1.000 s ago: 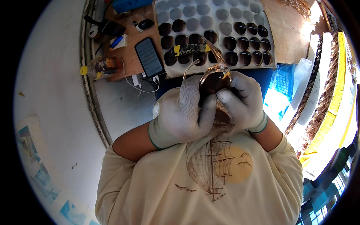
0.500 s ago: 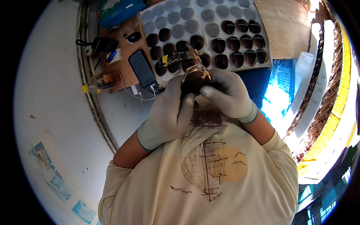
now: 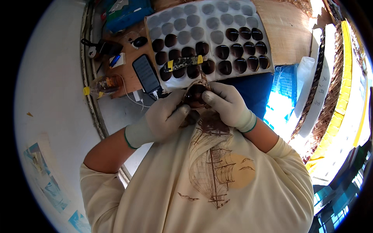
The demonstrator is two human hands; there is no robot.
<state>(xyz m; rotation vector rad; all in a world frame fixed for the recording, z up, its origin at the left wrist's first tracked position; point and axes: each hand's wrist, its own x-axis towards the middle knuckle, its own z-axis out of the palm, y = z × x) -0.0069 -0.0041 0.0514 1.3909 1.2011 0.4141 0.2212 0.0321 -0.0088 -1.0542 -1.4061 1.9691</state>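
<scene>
Between my gloved hands, close to my chest, is a pair of sunglasses (image 3: pixel 195 96) with a dark brown lens and a tortoiseshell-like frame. My left hand (image 3: pixel 167 112) grips its left side, thumb pressed at the lower edge. My right hand (image 3: pixel 225 101) pinches the other side, with its thumb on the lens. Part of the frame is hidden by my fingers. Just beyond lies a white tray (image 3: pixel 213 42) with rows of dark and pale grey lenses. A camouflage-patterned strip with yellow ends (image 3: pixel 184 63) rests across its dark lenses.
Left of the tray are a phone (image 3: pixel 146 73) with a white cable, a bottle with a yellow cap (image 3: pixel 104 86), a black mouse-like object (image 3: pixel 140 41) and a blue bag (image 3: pixel 130 15). A blue basket (image 3: pixel 285 83) and yellow-edged stacked material (image 3: pixel 334 112) stand at right.
The sunglasses have come lower and tilted, so a lens now faces up between my thumbs. My left elbow has swung outward to the left. My head view has shifted slightly.
</scene>
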